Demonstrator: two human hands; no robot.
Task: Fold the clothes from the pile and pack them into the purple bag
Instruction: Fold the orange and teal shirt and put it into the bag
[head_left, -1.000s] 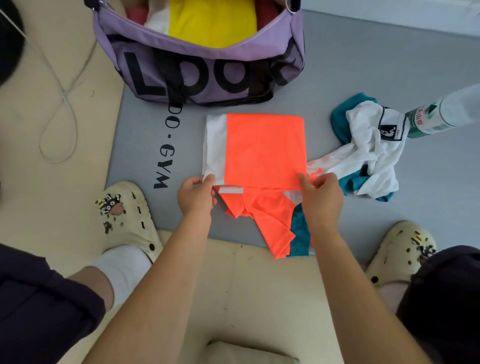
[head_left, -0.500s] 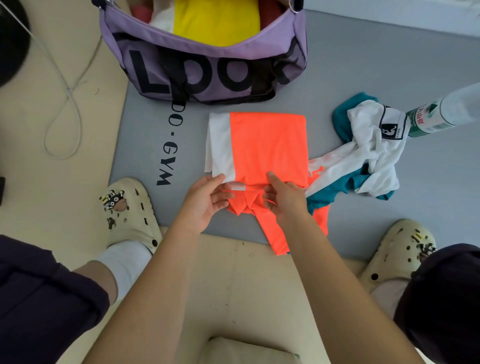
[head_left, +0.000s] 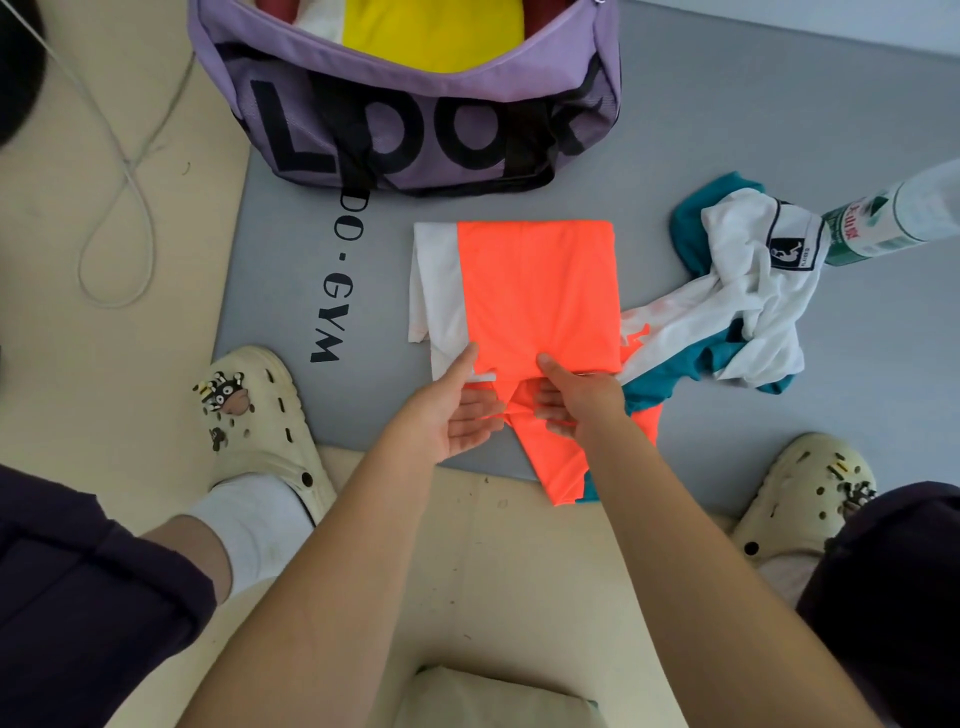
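An orange and white shirt (head_left: 535, 291) lies partly folded on the grey mat (head_left: 779, 130), its loose lower end trailing toward me. My left hand (head_left: 457, 410) and my right hand (head_left: 576, 400) sit side by side at its near edge, fingers tucked under the fabric and thumbs on top, gripping it. The purple bag (head_left: 415, 130) stands open behind the shirt, with a yellow garment (head_left: 436, 31) inside. A crumpled white and teal garment (head_left: 748, 296) lies to the right, touching the orange shirt.
A plastic bottle (head_left: 893, 218) lies at the right edge beside the crumpled garment. My two cream clogs (head_left: 260, 415) (head_left: 810, 493) rest at the mat's near edge. A thin cable (head_left: 124, 171) loops across the beige floor on the left.
Both hands moved from the shirt's outer corners inward to the middle of its near edge and slid their fingers under the fabric. The view shifted slightly.
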